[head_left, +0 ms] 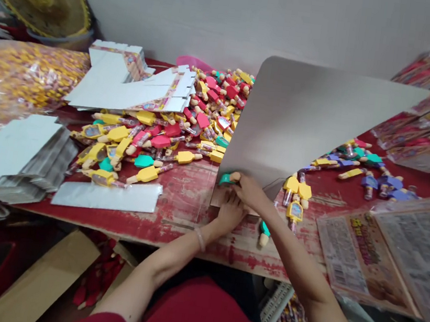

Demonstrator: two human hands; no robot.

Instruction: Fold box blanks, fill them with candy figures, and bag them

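A large grey cardboard sheet [304, 114] stands tilted up from the worn red table [187, 194], its lower corner near the front edge. My right hand [249, 189] presses on that lower corner and pinches a teal toy piece [226, 178] against it. Just below, my left hand [230, 213] rests with curled fingers on the sheet's bottom edge. A heap of small yellow, red and teal toys [188, 126] lies to the left, partly hidden behind the sheet.
More toys [360, 169] lie at right, two [297, 195] beside my right hand. A stack of flat grey cards [17, 156] and a single strip [107, 194] lie left. Unfolded white boxes [130, 84], a filled plastic bag [16, 76], printed sheets [386, 247].
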